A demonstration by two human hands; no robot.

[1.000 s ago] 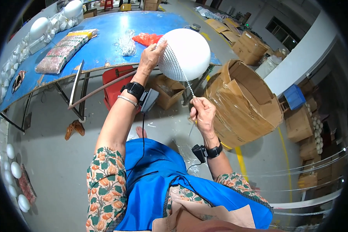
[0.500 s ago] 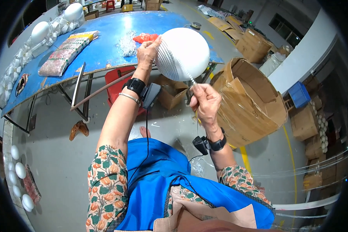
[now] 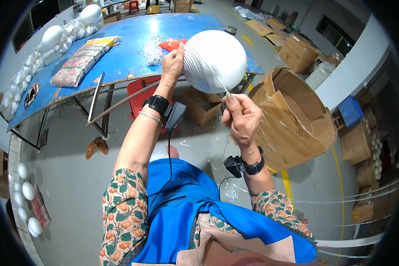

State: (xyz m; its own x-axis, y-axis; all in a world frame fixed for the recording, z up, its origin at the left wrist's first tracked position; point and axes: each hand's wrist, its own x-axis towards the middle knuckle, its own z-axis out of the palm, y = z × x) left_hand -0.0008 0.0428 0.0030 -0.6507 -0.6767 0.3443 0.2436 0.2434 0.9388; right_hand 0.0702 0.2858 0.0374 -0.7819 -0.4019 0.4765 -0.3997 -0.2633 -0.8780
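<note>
A large white ball (image 3: pixel 224 57) hangs in front of me, its left side covered with rows of silver beaded trim (image 3: pixel 194 68). My left hand (image 3: pixel 173 64) is closed at the ball's left edge, thumb and fingers gripping it by the wound rows. Below the ball, my right hand (image 3: pixel 244 116) pinches the free strand, which runs taut across the white surface down to my fingertips. A thin thread trails beneath that hand. The ball's far side is hidden.
Behind the ball stands a blue table (image 3: pixel 133 33) with a red plastic bag (image 3: pixel 172 44), a heap of white strands (image 3: pixel 152 51) and a wrapped bundle (image 3: pixel 85 61). A big open carton (image 3: pixel 292 128) is on the right, a red stool (image 3: pixel 139 95) under the table edge. Several white balls (image 3: pixel 28 190) lie lower left.
The view has shifted slightly, so everything sits a little further right. Both hands keep their hold, and the taut strand crosses the ball slightly higher.
</note>
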